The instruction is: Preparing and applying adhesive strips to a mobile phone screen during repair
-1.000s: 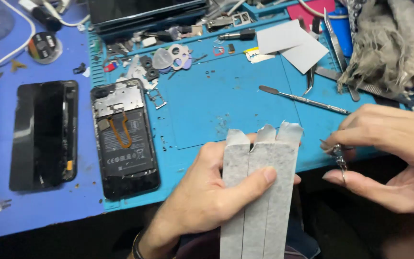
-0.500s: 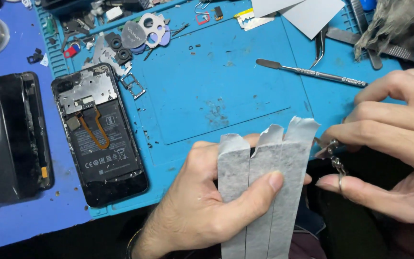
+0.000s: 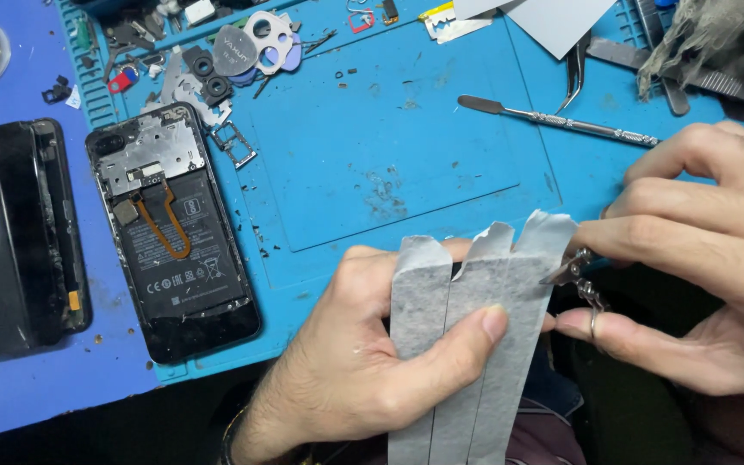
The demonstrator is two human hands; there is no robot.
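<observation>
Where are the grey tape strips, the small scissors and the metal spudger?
grey tape strips [image 3: 475,344]: head view, middle strip's face.
small scissors [image 3: 572,269]: head view, on the blades.
metal spudger [image 3: 561,120]: head view, middle of its shaft.

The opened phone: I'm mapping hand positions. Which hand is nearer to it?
Left. The left hand holds grey strips just right of the opened phone; the right hand is farther right.

Phone repair mat, near edge

Opened phone [image 3: 174,232] lies at the mat's [image 3: 372,155] left edge, detached screen [image 3: 15,237] beside it off the mat; spudger [image 3: 557,120] toward the far right; tape strips [image 3: 467,336] overhang the near edge.
</observation>
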